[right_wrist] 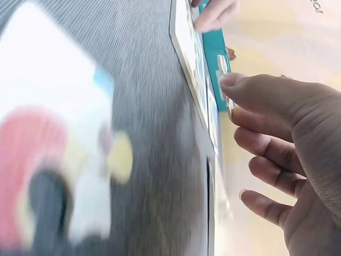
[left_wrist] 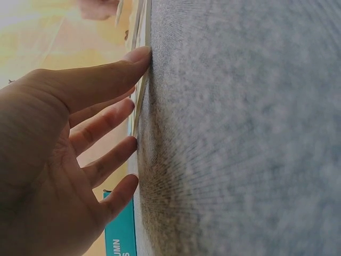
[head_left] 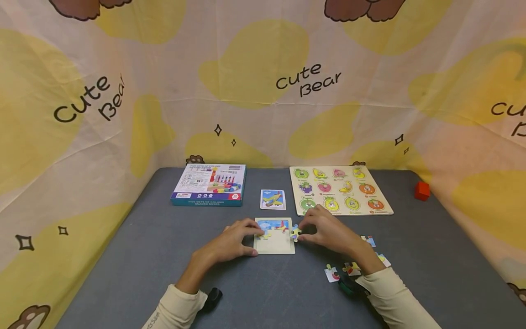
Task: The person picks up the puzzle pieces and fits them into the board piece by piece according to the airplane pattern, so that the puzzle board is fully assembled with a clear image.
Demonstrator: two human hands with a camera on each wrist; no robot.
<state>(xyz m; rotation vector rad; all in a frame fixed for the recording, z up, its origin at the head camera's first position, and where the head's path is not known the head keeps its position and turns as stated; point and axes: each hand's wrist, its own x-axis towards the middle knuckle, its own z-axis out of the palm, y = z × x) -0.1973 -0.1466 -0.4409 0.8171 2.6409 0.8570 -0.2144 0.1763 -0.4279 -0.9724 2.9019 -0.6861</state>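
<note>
A square jigsaw tray [head_left: 279,246] lies on the table, with fitted pieces of a sky picture [head_left: 269,224] along its top. My left hand [head_left: 230,240] rests at the tray's left side, its thumb at the edge. The left index fingertip reaches over a yellowish puzzle piece [head_left: 266,235] inside the tray. In the left wrist view the other left fingers are loosely extended. My right hand [head_left: 330,230] pinches a puzzle piece [right_wrist: 224,88] between thumb and index finger, at the tray's right edge in the head view. Behind the tray lies a picture card [head_left: 273,199] with a yellow airplane.
Several loose puzzle pieces [head_left: 331,273] lie near and under the right forearm. A boxed set [head_left: 208,185] stands at the back left, a fruit picture board [head_left: 341,189] at the back right. Beyond the board is a red block [head_left: 422,191]. A printed curtain [head_left: 246,114] hangs behind the table.
</note>
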